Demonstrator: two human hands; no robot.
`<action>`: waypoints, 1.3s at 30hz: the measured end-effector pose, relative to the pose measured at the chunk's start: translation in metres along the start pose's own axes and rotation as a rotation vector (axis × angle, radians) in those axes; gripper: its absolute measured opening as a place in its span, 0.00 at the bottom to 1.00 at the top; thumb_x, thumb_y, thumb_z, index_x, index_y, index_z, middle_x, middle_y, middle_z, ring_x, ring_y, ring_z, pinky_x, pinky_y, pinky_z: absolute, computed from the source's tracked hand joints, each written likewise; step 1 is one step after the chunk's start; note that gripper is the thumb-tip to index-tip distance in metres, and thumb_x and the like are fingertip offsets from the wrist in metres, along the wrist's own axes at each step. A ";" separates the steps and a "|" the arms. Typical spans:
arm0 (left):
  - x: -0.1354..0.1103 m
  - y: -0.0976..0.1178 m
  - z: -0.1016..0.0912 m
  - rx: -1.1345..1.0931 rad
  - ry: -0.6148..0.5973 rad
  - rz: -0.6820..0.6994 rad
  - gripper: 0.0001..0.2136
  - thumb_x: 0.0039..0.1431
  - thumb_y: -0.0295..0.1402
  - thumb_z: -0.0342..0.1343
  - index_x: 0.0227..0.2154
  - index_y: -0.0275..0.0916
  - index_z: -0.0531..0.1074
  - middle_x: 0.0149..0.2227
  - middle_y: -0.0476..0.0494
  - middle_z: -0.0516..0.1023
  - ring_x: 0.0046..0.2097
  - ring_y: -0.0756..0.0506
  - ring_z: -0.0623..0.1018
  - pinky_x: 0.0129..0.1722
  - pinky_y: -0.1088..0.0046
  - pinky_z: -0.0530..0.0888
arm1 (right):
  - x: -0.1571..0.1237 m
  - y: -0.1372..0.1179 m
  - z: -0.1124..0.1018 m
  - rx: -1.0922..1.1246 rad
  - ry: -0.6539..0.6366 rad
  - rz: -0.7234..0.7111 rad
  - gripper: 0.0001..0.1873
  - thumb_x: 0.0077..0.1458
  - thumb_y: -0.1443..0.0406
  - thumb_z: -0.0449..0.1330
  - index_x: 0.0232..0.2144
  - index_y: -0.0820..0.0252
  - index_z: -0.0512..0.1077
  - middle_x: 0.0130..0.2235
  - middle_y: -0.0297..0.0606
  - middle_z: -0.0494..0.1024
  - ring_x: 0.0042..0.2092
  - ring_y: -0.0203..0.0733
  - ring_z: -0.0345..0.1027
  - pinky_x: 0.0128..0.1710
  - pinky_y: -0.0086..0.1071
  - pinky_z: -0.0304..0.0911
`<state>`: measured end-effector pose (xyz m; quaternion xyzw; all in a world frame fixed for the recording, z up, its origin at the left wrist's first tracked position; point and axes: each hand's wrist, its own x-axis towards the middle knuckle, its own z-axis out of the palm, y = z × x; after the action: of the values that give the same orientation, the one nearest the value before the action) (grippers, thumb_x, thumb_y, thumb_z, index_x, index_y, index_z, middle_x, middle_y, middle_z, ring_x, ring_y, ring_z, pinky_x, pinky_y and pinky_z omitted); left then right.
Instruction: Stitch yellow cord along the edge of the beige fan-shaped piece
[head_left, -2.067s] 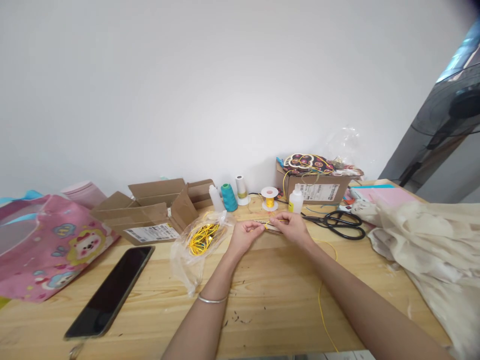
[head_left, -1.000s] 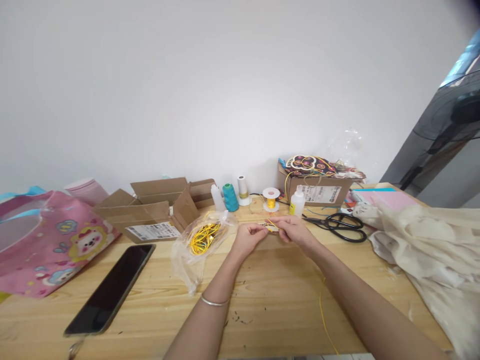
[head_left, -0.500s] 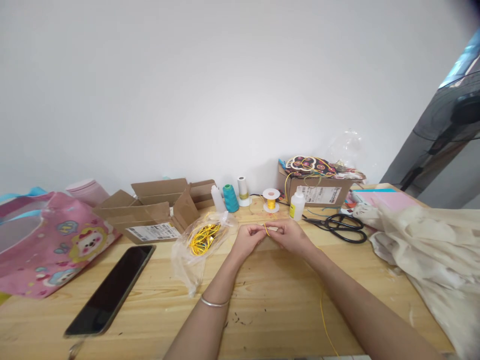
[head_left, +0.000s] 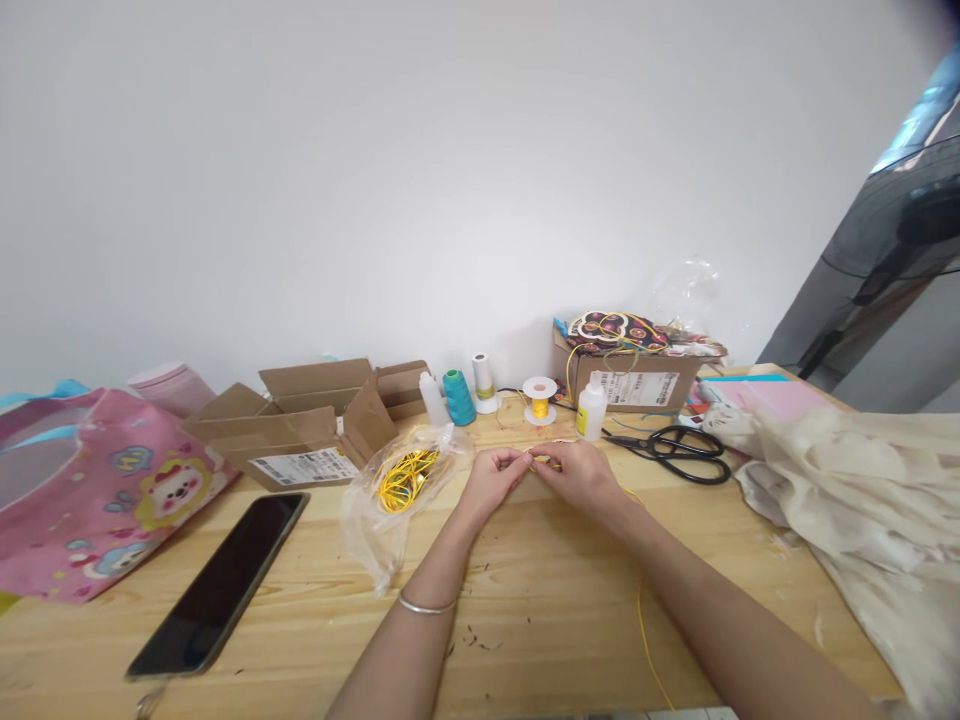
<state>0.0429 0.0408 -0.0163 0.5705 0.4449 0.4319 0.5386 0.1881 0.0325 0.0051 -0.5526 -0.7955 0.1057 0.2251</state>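
From afar I see, left to right: a glossy black phone on the wood-grained counter; a crinkled clear bag of coiled yellow cord; then the left hand and right hand, both pinching a thin yellow strand between them. Much of it trails loose, so the work looks unfinished; fingers hide what is done. Beyond lie black, round-handled scissors and rumpled cream cloth.

The right hand has moved closer to the left hand (nearly touching).
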 end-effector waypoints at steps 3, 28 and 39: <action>-0.001 0.000 0.000 -0.010 -0.006 0.009 0.15 0.43 0.41 0.55 0.24 0.31 0.71 0.11 0.57 0.55 0.15 0.58 0.53 0.15 0.80 0.48 | 0.000 0.000 0.000 0.010 0.014 0.006 0.12 0.49 0.60 0.50 0.33 0.49 0.72 0.30 0.33 0.76 0.30 0.36 0.67 0.26 0.26 0.53; 0.000 0.002 0.000 -0.159 0.130 -0.054 0.13 0.34 0.36 0.62 0.24 0.32 0.73 0.21 0.45 0.75 0.22 0.52 0.71 0.24 0.77 0.69 | 0.004 0.005 0.003 0.008 0.137 -0.082 0.09 0.49 0.62 0.52 0.29 0.54 0.73 0.30 0.34 0.75 0.33 0.36 0.64 0.30 0.27 0.54; -0.001 0.008 0.002 -0.165 0.203 -0.044 0.13 0.31 0.35 0.63 0.22 0.32 0.73 0.21 0.46 0.75 0.24 0.51 0.72 0.25 0.76 0.70 | 0.000 0.000 0.000 0.035 0.111 -0.074 0.13 0.51 0.60 0.49 0.32 0.54 0.73 0.27 0.34 0.74 0.29 0.35 0.64 0.26 0.26 0.53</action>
<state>0.0449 0.0392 -0.0086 0.4676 0.4726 0.5105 0.5454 0.1881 0.0327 0.0047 -0.5238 -0.7998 0.0804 0.2820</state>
